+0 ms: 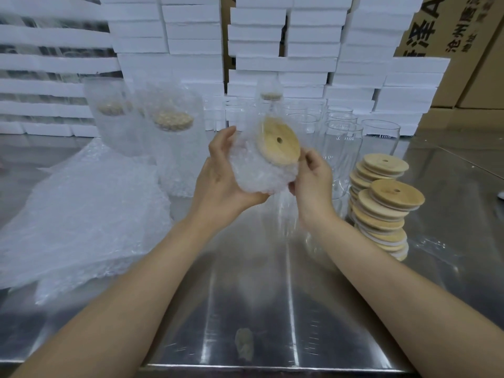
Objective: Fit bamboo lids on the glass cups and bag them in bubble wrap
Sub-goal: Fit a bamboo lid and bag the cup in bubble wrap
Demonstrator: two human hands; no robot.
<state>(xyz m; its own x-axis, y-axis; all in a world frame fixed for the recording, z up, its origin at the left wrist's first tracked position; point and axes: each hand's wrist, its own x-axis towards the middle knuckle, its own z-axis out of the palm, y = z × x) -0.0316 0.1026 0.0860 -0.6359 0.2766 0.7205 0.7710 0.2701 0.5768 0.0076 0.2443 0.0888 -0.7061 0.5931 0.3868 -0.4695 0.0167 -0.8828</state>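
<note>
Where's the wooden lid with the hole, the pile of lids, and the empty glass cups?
Round bamboo lid with a hole (275, 152): head view, its flat top.
Pile of round bamboo lids (405, 196): head view, top lid's face.
Empty clear glass cups (343, 154): head view, one cup's wall.

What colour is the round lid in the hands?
Light tan bamboo lid with a small dark hole, seen in the head view.

Beneath the bamboo lid (278, 143), bubble wrap (259, 173) blurs everything.

Lidded cup (278, 143) in bubble-wrap bag (259, 174) between left hand (218, 184) and right hand (313, 182)
</note>
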